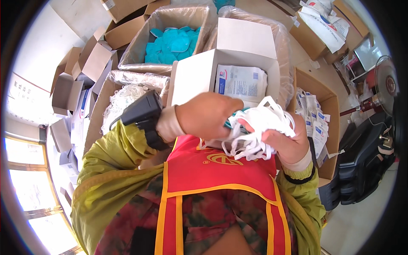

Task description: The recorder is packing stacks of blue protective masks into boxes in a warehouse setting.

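Note:
In front of my chest, my right hand point(291, 138) is closed round a bunch of flat white straps point(270, 123), its thumb lying across them. Several strap loops hang below the fingers. My left hand point(208, 114) meets the bunch from the other side, its fingers bent against a bit of teal material point(231, 121) at the bunch's edge. Its fingertips are partly hidden, and what it grips cannot be made out. Just beyond both hands stands an open white box point(193, 80) with white printed packets point(242, 83) inside.
A plastic-lined carton point(127, 63) of teal rounded pieces point(173, 44) stands at the back. Left of the white box, another carton holds tangled white straps point(124, 106). At right, a carton point(327, 100) holds small packets, beside a black chair point(361, 157) and a fan point(386, 83).

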`<state>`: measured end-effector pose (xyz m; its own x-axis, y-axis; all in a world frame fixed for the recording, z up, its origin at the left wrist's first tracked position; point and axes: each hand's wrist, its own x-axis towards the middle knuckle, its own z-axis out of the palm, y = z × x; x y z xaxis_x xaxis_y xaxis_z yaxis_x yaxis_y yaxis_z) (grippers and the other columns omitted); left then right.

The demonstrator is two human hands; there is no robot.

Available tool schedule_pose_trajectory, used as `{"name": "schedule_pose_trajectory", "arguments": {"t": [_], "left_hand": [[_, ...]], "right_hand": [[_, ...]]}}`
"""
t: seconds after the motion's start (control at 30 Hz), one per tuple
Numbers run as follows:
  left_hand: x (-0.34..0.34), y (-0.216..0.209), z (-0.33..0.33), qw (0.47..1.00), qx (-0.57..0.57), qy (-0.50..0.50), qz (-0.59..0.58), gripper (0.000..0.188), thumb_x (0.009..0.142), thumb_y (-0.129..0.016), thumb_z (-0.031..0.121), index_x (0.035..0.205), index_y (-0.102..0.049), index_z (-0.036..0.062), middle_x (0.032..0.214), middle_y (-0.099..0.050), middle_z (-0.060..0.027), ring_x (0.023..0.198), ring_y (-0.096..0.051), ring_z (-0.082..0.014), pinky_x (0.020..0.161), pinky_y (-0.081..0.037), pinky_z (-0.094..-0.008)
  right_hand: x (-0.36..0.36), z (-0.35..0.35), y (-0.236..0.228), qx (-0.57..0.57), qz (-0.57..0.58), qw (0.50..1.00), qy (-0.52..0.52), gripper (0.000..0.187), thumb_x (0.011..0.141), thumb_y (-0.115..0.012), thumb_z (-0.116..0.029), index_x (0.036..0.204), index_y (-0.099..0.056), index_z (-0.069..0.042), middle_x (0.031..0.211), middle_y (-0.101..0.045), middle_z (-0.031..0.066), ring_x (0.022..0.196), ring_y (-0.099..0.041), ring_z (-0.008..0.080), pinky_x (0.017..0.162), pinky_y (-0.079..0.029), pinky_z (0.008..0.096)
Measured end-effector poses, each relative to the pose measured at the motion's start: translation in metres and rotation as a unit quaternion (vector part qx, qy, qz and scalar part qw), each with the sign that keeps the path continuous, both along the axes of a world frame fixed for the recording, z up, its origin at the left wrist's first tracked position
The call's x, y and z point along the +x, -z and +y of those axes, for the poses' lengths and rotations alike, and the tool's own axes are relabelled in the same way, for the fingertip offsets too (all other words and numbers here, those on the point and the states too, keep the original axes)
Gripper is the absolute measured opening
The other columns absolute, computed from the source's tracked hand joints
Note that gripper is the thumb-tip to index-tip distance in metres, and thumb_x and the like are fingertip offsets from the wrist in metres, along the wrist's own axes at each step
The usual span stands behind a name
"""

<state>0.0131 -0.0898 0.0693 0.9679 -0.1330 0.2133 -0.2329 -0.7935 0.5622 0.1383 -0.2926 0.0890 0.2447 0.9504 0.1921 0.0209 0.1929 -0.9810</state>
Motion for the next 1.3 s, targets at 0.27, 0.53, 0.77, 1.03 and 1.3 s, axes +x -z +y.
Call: {"name": "schedule_pose_trajectory", "arguments": {"t": [0.27, 0.53, 0.77, 1.03, 1.3], "left_hand": [[-0.016, -0.025, -0.022, 0.995, 0.012, 0.041, 0.085, 0.031, 0.07, -0.073, 0.023, 0.095, -0.062, 0.0086, 0.086, -0.065, -0.011, 0.077, -0.064, -0.034, 0.07, -0.052, -0.0391], [-0.003, -0.055, 0.017, 0.964, 0.182, -0.114, -0.156, 0.028, 0.061, -0.071, 0.008, 0.084, -0.054, 0.0059, 0.076, -0.058, -0.0113, 0.074, -0.06, -0.0341, 0.06, -0.047, -0.0406], [0.001, -0.055, 0.014, 0.961, 0.207, -0.101, -0.151, 0.029, 0.062, -0.073, 0.011, 0.083, -0.054, 0.0063, 0.076, -0.058, -0.0101, 0.074, -0.061, -0.0318, 0.06, -0.048, -0.04], [0.011, -0.036, 0.02, 0.961, 0.22, -0.108, -0.126, 0.032, 0.062, -0.075, 0.015, 0.088, -0.059, 0.0072, 0.081, -0.062, -0.01, 0.077, -0.063, -0.033, 0.062, -0.05, -0.0408], [0.009, -0.046, -0.02, 0.988, 0.132, -0.032, 0.08, 0.03, 0.069, -0.068, 0.024, 0.092, -0.061, 0.0055, 0.084, -0.066, -0.0156, 0.077, -0.064, -0.0381, 0.068, -0.051, -0.0454]], "right_hand": [[-0.009, 0.006, -0.052, 0.031, -0.541, 0.841, 0.007, 0.008, 0.08, -0.068, -0.009, 0.086, -0.068, -0.005, 0.091, -0.067, 0.0083, 0.069, -0.067, 0.0239, 0.057, -0.052, 0.0313], [0.005, -0.018, -0.031, -0.183, -0.009, 0.98, -0.081, 0.017, 0.094, -0.059, -0.013, 0.097, -0.065, 0.003, 0.078, -0.067, 0.0054, 0.07, -0.064, 0.0089, 0.058, -0.05, 0.0262], [0.02, -0.011, -0.006, -0.117, 0.011, 0.988, 0.098, 0.022, 0.093, -0.061, -0.014, 0.106, -0.064, 0.003, 0.084, -0.068, 0.0054, 0.072, -0.063, 0.0105, 0.061, -0.051, 0.023], [-0.005, -0.006, -0.017, -0.183, 0.254, 0.92, -0.235, 0.021, 0.087, -0.062, -0.005, 0.105, -0.058, 0.005, 0.079, -0.065, 0.0088, 0.071, -0.065, 0.0146, 0.059, -0.052, 0.0262], [0.008, 0.011, -0.053, 0.038, -0.369, 0.924, 0.092, 0.016, 0.081, -0.065, -0.001, 0.096, -0.066, 0.004, 0.085, -0.069, 0.0155, 0.073, -0.069, 0.0235, 0.062, -0.053, 0.0333]]}}
